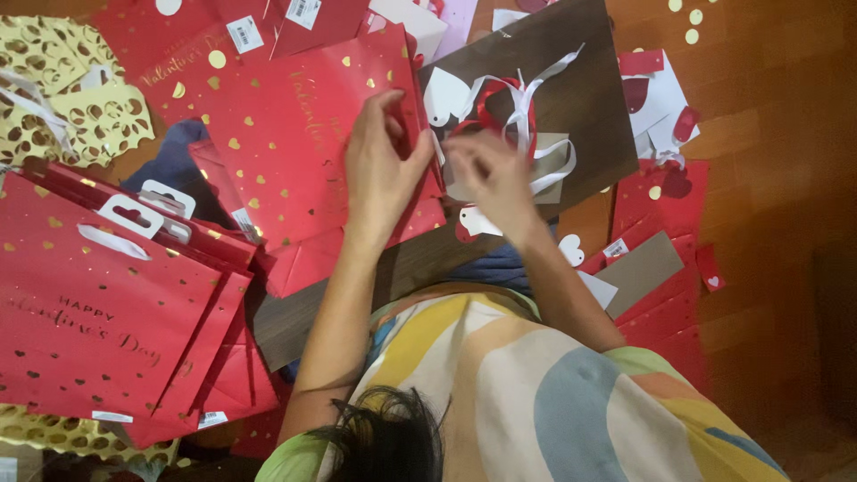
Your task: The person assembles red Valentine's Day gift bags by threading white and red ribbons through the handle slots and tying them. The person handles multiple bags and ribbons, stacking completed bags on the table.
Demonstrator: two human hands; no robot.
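The person is working from above on a dark brown board [589, 62] lying on a wooden floor [768, 223]. The left hand [382, 170] is pinching the edge of a red paper gift bag with gold hearts [303, 152], fingers pressed together at the bag's right rim, thumb behind. The right hand [491, 178] is blurring with motion; its fingers look curled and pinching at a tangle of red and white ribbon [518, 116], exact grip cannot be told. The ribbon is sitting on the board just beside the bag's rim, looping over a grey card piece [558, 161].

Risks, judged from this: the ribbon loops are crossing each other, so pulling could be tightening a knot. The thin paper rim could be tearing under the pinch. The white heart tag [444, 94] lying loose near the ribbon could be getting dragged off. A stack of red bags with white handles [98, 312] is crowding the left side, and red paper scraps [665, 192] are cluttering the right, so small pieces could be getting lost among them.
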